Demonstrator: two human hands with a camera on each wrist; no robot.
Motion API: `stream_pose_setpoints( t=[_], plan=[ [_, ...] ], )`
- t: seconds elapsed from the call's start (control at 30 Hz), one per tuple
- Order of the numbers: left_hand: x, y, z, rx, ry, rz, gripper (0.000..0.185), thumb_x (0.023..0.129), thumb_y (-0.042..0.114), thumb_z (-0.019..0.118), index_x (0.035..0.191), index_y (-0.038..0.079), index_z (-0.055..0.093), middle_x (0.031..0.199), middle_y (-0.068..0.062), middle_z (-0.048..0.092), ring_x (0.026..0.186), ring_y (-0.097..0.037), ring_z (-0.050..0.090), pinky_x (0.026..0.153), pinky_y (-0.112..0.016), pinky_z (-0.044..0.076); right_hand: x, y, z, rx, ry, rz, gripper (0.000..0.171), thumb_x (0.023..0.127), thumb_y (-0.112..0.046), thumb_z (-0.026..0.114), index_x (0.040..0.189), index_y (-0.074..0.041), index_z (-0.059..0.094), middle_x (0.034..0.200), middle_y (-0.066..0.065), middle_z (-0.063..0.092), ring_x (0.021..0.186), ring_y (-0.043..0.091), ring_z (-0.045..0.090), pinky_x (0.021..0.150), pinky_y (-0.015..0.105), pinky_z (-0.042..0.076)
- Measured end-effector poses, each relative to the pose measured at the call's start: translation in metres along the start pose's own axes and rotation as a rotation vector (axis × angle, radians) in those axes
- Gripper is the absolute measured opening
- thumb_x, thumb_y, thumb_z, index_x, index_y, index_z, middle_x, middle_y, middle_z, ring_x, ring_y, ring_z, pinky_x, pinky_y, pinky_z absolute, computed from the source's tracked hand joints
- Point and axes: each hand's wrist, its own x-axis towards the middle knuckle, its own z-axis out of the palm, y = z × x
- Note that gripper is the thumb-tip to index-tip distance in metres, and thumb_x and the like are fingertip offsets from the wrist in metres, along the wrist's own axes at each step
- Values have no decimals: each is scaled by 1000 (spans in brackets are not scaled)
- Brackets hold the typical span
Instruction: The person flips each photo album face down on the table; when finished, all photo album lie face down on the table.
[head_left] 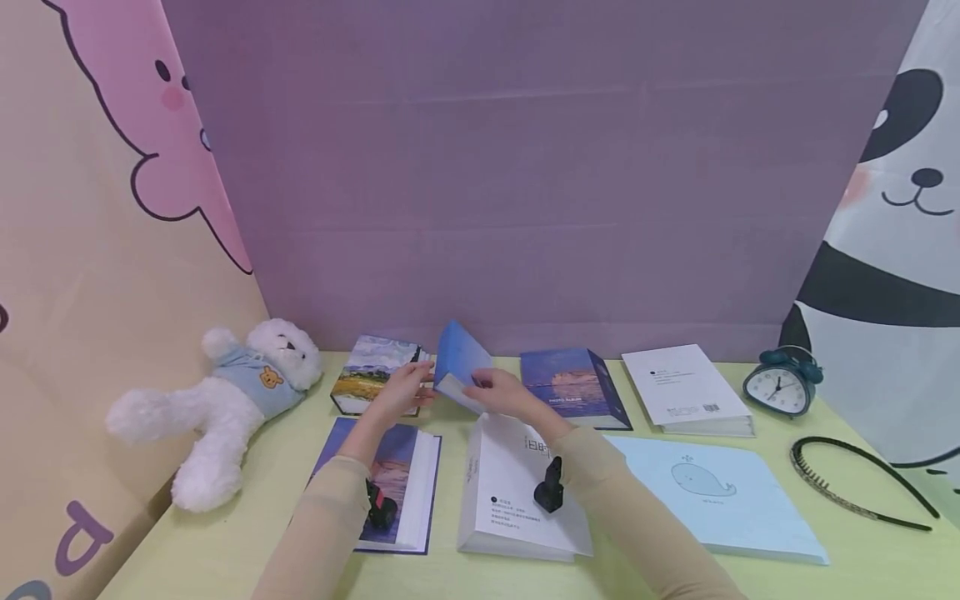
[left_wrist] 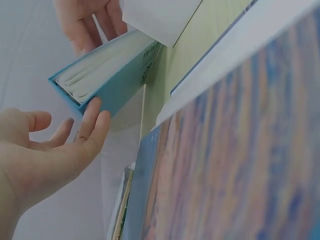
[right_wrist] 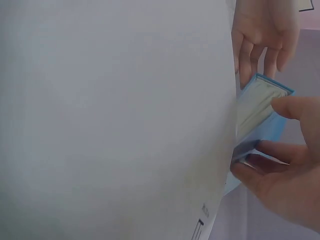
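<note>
A thick blue photo album (head_left: pixel 461 360) stands tilted at the back middle of the table, one end resting low. My right hand (head_left: pixel 512 397) holds its right side, with the thumb by the page edges and the fingers bent against the cover, as the right wrist view shows (right_wrist: pixel 295 167). The left hand (head_left: pixel 401 392) is at the album's other side. In the left wrist view the fingertips of that hand (left_wrist: pixel 50 157) touch the blue cover (left_wrist: pixel 117 100) while its thumb stands apart. Left of the album lies a book with a painted landscape cover (head_left: pixel 375 371).
Nearer me lie a purple-blue album (head_left: pixel 397 475) and a thick white book (head_left: pixel 525 500). Rightward are another photo album (head_left: pixel 566 383), a white book (head_left: pixel 682 383), a pale blue whale book (head_left: pixel 712 492), an alarm clock (head_left: pixel 780 390) and a headband (head_left: pixel 825 487). A plush bear (head_left: pixel 232 400) lies left.
</note>
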Motion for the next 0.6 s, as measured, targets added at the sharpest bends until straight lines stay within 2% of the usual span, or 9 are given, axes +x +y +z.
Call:
stream_pose_setpoints(
  t=[0.03, 0.33, 0.6],
  plan=[
    [0, 1, 0, -8, 3, -5, 46, 104, 23, 32, 145, 2, 31, 140, -24, 42, 115, -40, 51, 102, -49, 42, 0, -1, 0, 19, 10, -2, 51, 94, -27, 55, 135, 2, 47, 134, 21, 52, 123, 34, 50, 100, 44, 44],
    [2, -2, 2, -71, -8, -7, 45, 103, 18, 35, 144, 0, 32, 145, -21, 38, 122, -38, 47, 106, -47, 38, 0, -2, 3, 113, 51, -13, 55, 93, -27, 58, 139, -2, 43, 140, 20, 46, 123, 36, 51, 97, 43, 47],
    [6, -3, 1, -205, -57, -20, 43, 102, 11, 35, 143, -1, 35, 147, -20, 35, 130, -37, 40, 110, -47, 34, 1, -7, 2, 133, 86, -12, 54, 93, -30, 58, 138, -4, 45, 142, 18, 44, 121, 34, 53, 97, 42, 48]
  ],
)
